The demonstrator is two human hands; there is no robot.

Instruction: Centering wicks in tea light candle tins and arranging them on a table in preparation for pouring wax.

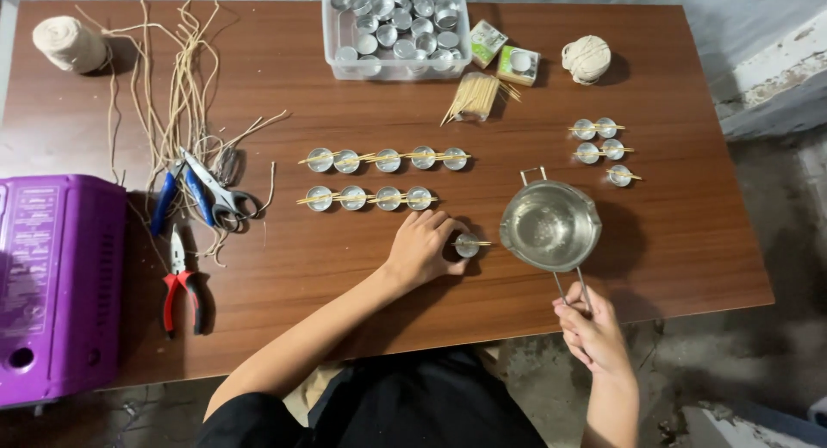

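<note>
Left hand (pixel 420 248) curls loosely around a small metal cup (pixel 466 245) on the table (pixel 672 241), fingertips touching it; right hand (pixel 593 329) grips the pot (pixel 550 225) by its wire handle, fingers closed.

I find the view evenly lit, moderately bright, with soft light from above and slightly left: shadows fall short and to the right. The pot (pixel 550 226) casts a diffuse shadow rightward onto the table (pixel 689 241); the twine ball (pixel 587 59) does likewise. I note mild glare on the pot's inner wall and small highlights on the tin cups (pixel 388 160). The table's finish shows a faint sheen, no blown-out patches. Focus is sharp across the centre; the left hand (pixel 420 248) and right hand (pixel 593 332) are crisp, without motion blur. Table edges bow slightly, indicating wide-angle distortion. The floor (pixel 775 362) at lower right is dimmer and softer.
</note>
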